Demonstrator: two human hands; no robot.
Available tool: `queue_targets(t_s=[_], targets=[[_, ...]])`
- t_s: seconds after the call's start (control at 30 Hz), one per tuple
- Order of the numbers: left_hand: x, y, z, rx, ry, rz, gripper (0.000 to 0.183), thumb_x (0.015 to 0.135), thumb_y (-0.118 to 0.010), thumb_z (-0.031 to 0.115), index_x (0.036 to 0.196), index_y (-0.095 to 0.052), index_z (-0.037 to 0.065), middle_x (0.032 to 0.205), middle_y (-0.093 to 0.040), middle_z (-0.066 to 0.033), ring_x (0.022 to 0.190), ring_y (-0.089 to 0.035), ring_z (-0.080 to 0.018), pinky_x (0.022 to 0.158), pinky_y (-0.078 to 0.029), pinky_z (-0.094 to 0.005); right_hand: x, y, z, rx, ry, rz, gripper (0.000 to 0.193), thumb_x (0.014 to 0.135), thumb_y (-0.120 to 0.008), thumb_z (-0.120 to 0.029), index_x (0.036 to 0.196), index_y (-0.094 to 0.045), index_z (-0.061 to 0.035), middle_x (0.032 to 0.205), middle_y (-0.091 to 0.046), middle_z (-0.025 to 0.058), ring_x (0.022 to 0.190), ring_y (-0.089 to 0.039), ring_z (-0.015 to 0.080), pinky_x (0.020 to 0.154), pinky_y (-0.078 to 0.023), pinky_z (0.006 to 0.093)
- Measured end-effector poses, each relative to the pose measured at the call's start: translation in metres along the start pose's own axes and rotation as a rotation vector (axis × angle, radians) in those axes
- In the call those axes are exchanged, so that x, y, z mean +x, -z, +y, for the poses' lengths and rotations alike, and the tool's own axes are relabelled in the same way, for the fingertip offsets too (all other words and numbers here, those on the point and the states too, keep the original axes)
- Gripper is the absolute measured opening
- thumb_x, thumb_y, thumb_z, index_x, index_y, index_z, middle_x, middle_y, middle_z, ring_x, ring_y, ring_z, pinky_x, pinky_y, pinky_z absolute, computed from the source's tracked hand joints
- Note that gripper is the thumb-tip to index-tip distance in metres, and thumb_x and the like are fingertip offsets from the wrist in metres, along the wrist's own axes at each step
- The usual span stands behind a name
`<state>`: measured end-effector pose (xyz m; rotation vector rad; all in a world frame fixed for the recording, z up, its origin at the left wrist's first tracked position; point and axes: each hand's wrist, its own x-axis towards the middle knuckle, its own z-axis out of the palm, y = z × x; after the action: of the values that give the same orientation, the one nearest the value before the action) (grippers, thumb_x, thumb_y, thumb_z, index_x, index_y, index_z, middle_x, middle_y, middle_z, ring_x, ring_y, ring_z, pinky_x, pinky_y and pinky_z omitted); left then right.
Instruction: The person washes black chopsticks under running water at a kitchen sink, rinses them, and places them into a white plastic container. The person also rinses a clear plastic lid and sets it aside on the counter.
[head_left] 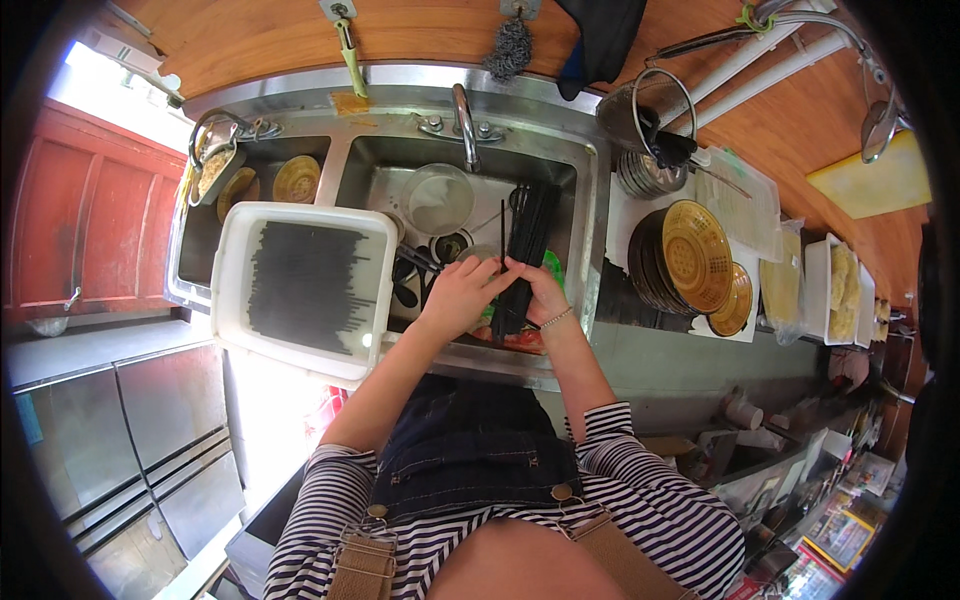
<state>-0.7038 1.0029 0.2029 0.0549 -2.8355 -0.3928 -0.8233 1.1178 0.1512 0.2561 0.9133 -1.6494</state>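
My left hand (462, 297) and my right hand (540, 294) meet over the right sink basin, fingertips together. Between them a single black chopstick (503, 228) points away from me, pinched by the fingers of both hands. Beside it a thick bundle of black chopsticks (534, 222) lies lengthwise in the basin, partly under my right hand. Many more chopsticks (305, 285) lie side by side in a white plastic tub (228, 290) to my left. Left of my left hand, dark utensils (405, 293) are partly hidden by my arm.
A clear round bowl (437, 200) sits in the basin under the faucet (465, 125). The left basin holds yellow-brown baskets (297, 180). On the right counter stand stacked brown woven-look plates (697, 243), metal bowls (652, 174) and a white tray (820, 290) of food. A scrubber (508, 52) hangs behind.
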Motion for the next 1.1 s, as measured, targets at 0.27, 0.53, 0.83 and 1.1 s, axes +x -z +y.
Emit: queue_targets(t_s=[0.27,0.53,0.83,1.1], targets=[[0.021,-0.006,-0.005,-0.43,0.289,0.013,0.057,0.07,-0.053,0.001,0.123,-0.05,0.023,0.095,-0.049,-0.0048,0.077,-0.058,-0.0253,0.061,-0.05,-0.0358,0.019,0.01,-0.015,-0.018,0.105,0.06,0.007,0.079,-0.062,-0.01,0.082,-0.061,-0.0038,0.073,-0.06,0.0044,0.065,-0.058,0.0152,0.058,-0.046,0.0277],[0.014,0.011,0.004,-0.432,0.121,-0.047,0.059,0.064,-0.057,-0.001,0.12,-0.055,0.02,0.09,-0.048,-0.0049,0.078,-0.055,-0.021,0.061,-0.048,-0.0309,0.032,0.016,-0.035,-0.138,0.22,0.11,0.009,0.078,-0.061,-0.006,0.085,-0.058,-0.0022,0.073,-0.06,0.0062,0.065,-0.058,0.0177,0.061,-0.048,0.0294],[0.05,-0.036,-0.029,-1.704,1.07,0.081,0.031,0.076,-0.07,0.015,0.101,-0.058,0.001,0.083,-0.062,-0.0044,0.068,-0.059,-0.0121,0.06,-0.048,-0.0264,0.007,-0.014,-0.004,-0.31,0.091,-0.11,0.018,0.077,-0.065,-0.005,0.094,-0.059,-0.0033,0.084,-0.061,0.0033,0.075,-0.058,0.0132,0.066,-0.046,0.0271],[0.03,-0.052,-0.022,-2.012,1.099,0.261,0.017,0.084,-0.061,0.013,0.094,-0.06,0.0,0.086,-0.065,-0.0086,0.073,-0.062,-0.0165,0.065,-0.051,-0.0299,-0.007,-0.022,0.007,-0.267,0.144,0.026,0.023,0.079,-0.065,-0.006,0.101,-0.058,-0.0021,0.093,-0.062,0.0036,0.079,-0.06,0.0137,0.068,-0.049,0.0279]])
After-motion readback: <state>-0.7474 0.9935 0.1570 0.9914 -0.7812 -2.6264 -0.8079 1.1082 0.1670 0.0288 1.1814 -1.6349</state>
